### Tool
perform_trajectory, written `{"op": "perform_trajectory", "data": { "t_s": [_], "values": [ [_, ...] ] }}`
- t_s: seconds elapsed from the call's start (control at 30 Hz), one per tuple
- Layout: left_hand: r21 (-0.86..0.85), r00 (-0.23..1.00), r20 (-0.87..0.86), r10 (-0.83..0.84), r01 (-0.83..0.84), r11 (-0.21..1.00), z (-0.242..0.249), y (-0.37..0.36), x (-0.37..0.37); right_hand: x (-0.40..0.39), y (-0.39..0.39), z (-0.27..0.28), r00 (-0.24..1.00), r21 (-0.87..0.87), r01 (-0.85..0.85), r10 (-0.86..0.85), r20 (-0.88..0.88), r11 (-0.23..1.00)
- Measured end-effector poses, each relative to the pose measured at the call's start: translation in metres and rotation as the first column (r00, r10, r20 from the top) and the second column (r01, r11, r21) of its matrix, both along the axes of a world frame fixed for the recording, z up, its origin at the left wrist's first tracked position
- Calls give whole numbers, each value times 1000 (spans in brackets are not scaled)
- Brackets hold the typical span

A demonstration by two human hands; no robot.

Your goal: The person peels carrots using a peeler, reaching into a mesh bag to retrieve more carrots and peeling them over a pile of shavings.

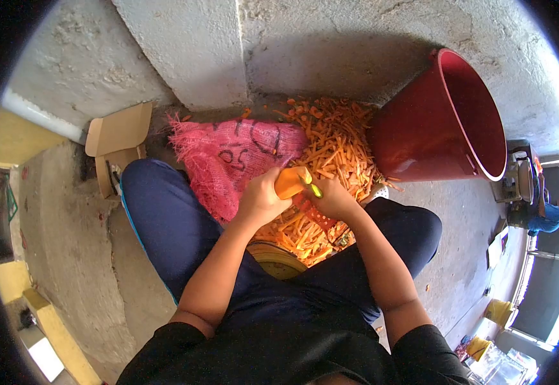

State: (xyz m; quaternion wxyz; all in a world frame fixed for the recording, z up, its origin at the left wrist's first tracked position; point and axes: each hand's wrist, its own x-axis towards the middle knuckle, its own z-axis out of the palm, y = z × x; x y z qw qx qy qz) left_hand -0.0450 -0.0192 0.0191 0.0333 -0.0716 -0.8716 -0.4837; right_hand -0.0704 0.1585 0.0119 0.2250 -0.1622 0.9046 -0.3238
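Blunt, smooth orange piece (288,184) at centre, left hand (261,197) wrapped round it; right hand (335,200) gripping lime-green tool (317,190). Advisable: light, even strokes, holding fingers clear of the tool. Thin, flat orange strips (340,151) heaped at 1 o'clock; frayed woven pink sack (241,151), 10; tapered red bucket (414,122), 2.
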Motion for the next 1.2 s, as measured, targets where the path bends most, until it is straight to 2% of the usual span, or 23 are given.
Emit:
{"op": "perform_trajectory", "data": {
  "t_s": [0.17, 0.27, 0.37, 0.47, 0.57, 0.67, 0.7, 0.77, 0.8, 0.83, 0.87, 0.93, 0.97, 1.03, 1.07, 1.1, 1.17, 1.2],
  "values": [
    [-69, 998, -65, -15, 10, 998, -1, 0, 1, 3, 0, 3, 997, 22, 14, -15, 81, 1000],
    [-235, 975, -223, -2, -52, 971, -2, -1, 3, 7, 3, -5, 993, 15, 14, -16, 114, 1000],
    [-240, 990, -140, -33, -2, 971, 7, -3, 3, 9, 3, -12, 993, 18, 25, -27, 114, 1000],
    [-53, 980, 79, -183, 188, 981, -1, -8, 2, 6, 4, -7, 992, 0, 32, -32, 121, 999],
    [-10, 980, 19, -199, 199, 980, -7, -6, 1, 6, 9, -10, 994, -25, 15, -12, 111, 1000],
    [-254, 988, -106, -113, 83, 964, -3, 1, 8, -1, 10, -26, 993, 8, -7, 6, 116, 1000],
    [-145, 962, -118, -247, 229, 963, 2, 6, 10, -3, 10, -33, 992, 31, -14, 10, 123, 999],
    [62, 853, -183, -489, 506, 860, 19, 15, 14, -2, 14, -54, 990, 22, -1, -2, 141, 1000],
    [95, 853, -104, -511, 520, 849, 27, 20, 19, 1, 17, -63, 992, 137, -123, 117, 49, 983],
    [56, 885, -96, -455, 461, 885, 24, 19, 18, 5, 20, -71, 970, 257, -222, 240, -40, 941],
    [19, 915, -91, -394, 397, 918, 18, 17, 16, 0, 23, -88, 944, 224, -330, 318, 90, 917],
    [-29, 961, -55, -273, 271, 962, 9, 12, 14, -1, 17, -78, 929, -75, -370, 371, -1, 926],
    [-24, 974, -40, -224, 223, 974, 7, 11, 15, 2, 18, -71, 974, -141, -224, 224, -19, 964],
    [-21, 991, -20, -133, 133, 991, 5, 10, 12, -12, 16, -74, 992, 135, -102, 110, -53, 986],
    [2, 990, -10, -139, 139, 990, 7, 9, 11, -20, 20, -73, 983, 130, 177, -182, 24, 976],
    [9, 991, -22, -130, 130, 992, 6, 9, 11, -29, 20, -56, 883, 149, 442, -458, 99, 884],
    [24, 993, -46, -107, 109, 994, 5, 10, 12, -41, 35, -37, 790, -35, 597, -595, -149, 802],
    [-3, 991, -3, -135, 135, 991, 4, 10, 14, -52, 48, -37, 698, -223, 687, -713, -62, 692]
  ]
}}
